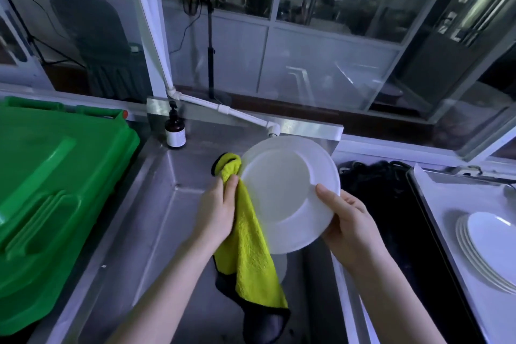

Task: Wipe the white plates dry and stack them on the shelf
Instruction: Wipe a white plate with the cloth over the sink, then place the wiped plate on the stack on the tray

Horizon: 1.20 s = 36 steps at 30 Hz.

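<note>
White plate (282, 195) over sink (156, 204): right hand (346, 220) pinches its rim, left hand (216, 209) grips yellow cloth (251, 254) alongside.

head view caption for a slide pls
Right hand holds a white plate over the sink while left hand grips a yellow cloth

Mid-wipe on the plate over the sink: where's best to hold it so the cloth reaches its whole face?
Grip the broad flat rim at the lower right, coming from the right. The plate is tilted up towards you, and the right hand pinches it there, thumb on the near side. That leaves centre and left edge free for the yellow cloth in the left hand.
</note>
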Tool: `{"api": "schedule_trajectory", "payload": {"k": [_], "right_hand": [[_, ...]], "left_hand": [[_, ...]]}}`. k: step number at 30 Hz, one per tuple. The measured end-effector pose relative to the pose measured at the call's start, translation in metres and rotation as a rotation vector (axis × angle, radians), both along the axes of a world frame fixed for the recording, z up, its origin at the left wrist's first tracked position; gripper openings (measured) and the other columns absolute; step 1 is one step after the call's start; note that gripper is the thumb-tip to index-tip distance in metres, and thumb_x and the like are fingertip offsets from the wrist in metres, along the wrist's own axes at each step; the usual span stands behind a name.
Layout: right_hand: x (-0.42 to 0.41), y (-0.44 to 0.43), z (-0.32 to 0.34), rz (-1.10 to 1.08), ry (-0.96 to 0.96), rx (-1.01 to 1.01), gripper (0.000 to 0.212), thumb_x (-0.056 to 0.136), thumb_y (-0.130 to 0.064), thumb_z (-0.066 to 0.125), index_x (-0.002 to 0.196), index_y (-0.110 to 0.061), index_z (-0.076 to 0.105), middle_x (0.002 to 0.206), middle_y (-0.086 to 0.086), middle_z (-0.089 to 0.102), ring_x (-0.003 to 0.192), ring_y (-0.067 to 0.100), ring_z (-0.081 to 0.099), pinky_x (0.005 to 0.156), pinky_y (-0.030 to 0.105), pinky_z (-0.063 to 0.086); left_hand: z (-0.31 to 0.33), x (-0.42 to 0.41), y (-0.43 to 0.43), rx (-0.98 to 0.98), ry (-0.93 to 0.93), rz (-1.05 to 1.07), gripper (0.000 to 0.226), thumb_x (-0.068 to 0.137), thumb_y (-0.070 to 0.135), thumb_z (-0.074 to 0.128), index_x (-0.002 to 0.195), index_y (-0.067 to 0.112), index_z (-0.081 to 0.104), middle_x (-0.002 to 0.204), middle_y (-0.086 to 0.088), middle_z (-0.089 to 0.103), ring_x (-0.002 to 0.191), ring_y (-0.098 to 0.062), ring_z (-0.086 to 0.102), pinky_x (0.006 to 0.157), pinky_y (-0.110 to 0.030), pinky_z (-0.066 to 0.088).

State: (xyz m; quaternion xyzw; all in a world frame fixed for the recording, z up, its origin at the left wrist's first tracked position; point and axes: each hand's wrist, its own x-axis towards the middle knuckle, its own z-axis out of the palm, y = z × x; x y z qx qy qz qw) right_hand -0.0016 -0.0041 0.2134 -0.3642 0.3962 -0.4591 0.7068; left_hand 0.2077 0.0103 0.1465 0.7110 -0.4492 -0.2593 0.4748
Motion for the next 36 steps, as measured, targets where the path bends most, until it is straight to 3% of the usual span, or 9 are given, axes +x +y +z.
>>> {"api": "schedule_trajectory", "payload": {"k": [4, 8, 12, 16, 21, 24, 26, 31, 36], "right_hand": [[-0.002, -0.006, 0.0, -0.084, -0.064, -0.013, 0.023, 0.081, -0.022, 0.068, 0.094, -0.006, 0.079, 0.106, 0.018, 0.075, 0.093, 0.026, 0.073, 0.073, 0.031, 0.061], [-0.012, -0.01, 0.0, -0.111, 0.006, -0.11, 0.017, 0.081, -0.023, 0.068, 0.087, -0.012, 0.08, 0.094, 0.011, 0.076, 0.085, 0.02, 0.073, 0.066, 0.029, 0.058], [-0.04, -0.009, -0.004, -0.098, 0.48, -0.45, 0.028, 0.086, -0.031, 0.074, 0.074, -0.007, 0.068, 0.068, 0.0, 0.062, 0.066, 0.012, 0.057, 0.058, 0.033, 0.045], [-0.068, -0.004, -0.008, 0.035, 0.959, -0.893, 0.03, 0.092, -0.017, 0.068, 0.072, -0.038, 0.06, 0.053, -0.02, 0.043, 0.05, 0.0, 0.038, 0.049, 0.011, 0.028], [-0.122, 0.003, -0.013, 0.199, 1.272, -1.288, 0.043, 0.088, -0.003, 0.07, 0.128, -0.018, 0.069, 0.128, -0.003, 0.069, 0.115, 0.014, 0.066, 0.084, 0.031, 0.06], [-0.164, -0.003, -0.018, 0.219, 1.351, -1.386, 0.046, 0.084, 0.002, 0.074, 0.128, -0.014, 0.068, 0.133, 0.002, 0.065, 0.122, 0.023, 0.063, 0.087, 0.04, 0.06], [-0.192, -0.008, -0.018, 0.209, 1.384, -1.423, 0.043, 0.087, -0.001, 0.075, 0.127, -0.014, 0.069, 0.134, 0.003, 0.065, 0.122, 0.025, 0.063, 0.093, 0.044, 0.057], [-0.261, -0.022, -0.018, 0.127, 1.427, -1.185, 0.05, 0.078, -0.024, 0.085, 0.125, -0.021, 0.07, 0.14, 0.001, 0.06, 0.129, 0.028, 0.058, 0.105, 0.05, 0.047], [-0.357, -0.024, -0.022, -0.002, 0.855, -0.418, 0.091, 0.071, -0.014, 0.089, 0.143, -0.043, 0.041, 0.152, -0.014, 0.041, 0.141, 0.002, 0.037, 0.114, 0.026, 0.031]], "left_hand": [[-0.007, -0.022, 0.024, 0.091, -0.049, 0.086, 0.033, 0.102, 0.04, 0.04, 0.098, 0.012, 0.058, 0.084, -0.011, 0.067, 0.086, -0.036, 0.063, 0.063, -0.032, 0.031], [-0.002, -0.03, 0.028, 0.115, 0.069, 0.027, 0.034, 0.098, 0.036, 0.052, 0.068, 0.02, 0.051, 0.064, 0.003, 0.065, 0.068, -0.019, 0.063, 0.051, -0.022, 0.034], [0.013, -0.024, 0.01, 0.097, 0.385, 0.121, 0.004, 0.091, 0.025, 0.063, 0.095, 0.025, 0.064, 0.087, 0.006, 0.069, 0.073, -0.007, 0.064, 0.067, -0.028, 0.049], [0.033, -0.042, -0.015, 0.159, 0.597, -0.045, 0.033, 0.094, 0.005, 0.057, 0.118, 0.027, 0.064, 0.09, -0.006, 0.071, 0.075, -0.023, 0.065, 0.07, -0.032, 0.055], [0.039, -0.087, -0.026, 0.305, 0.825, -0.103, 0.037, 0.092, 0.047, 0.059, 0.102, 0.016, 0.075, 0.094, -0.013, 0.076, 0.082, -0.026, 0.074, 0.07, -0.036, 0.059], [0.035, -0.116, -0.032, 0.373, 0.752, -0.161, 0.071, 0.068, 0.074, 0.065, 0.115, 0.021, 0.07, 0.111, -0.009, 0.072, 0.108, -0.03, 0.067, 0.1, -0.049, 0.048], [0.035, -0.143, -0.036, 0.32, 0.591, -0.172, 0.041, 0.066, 0.054, 0.076, 0.096, 0.026, 0.077, 0.099, -0.004, 0.076, 0.1, -0.028, 0.069, 0.098, -0.051, 0.05], [0.033, -0.218, -0.053, 0.221, 0.505, -0.116, 0.009, 0.072, 0.022, 0.077, 0.078, 0.016, 0.075, 0.081, 0.001, 0.076, 0.084, -0.024, 0.067, 0.081, -0.037, 0.051], [0.022, -0.291, -0.067, 0.202, 0.594, -0.166, 0.009, 0.082, 0.012, 0.072, 0.082, 0.003, 0.071, 0.087, -0.012, 0.075, 0.079, -0.025, 0.066, 0.077, -0.039, 0.049]]}}
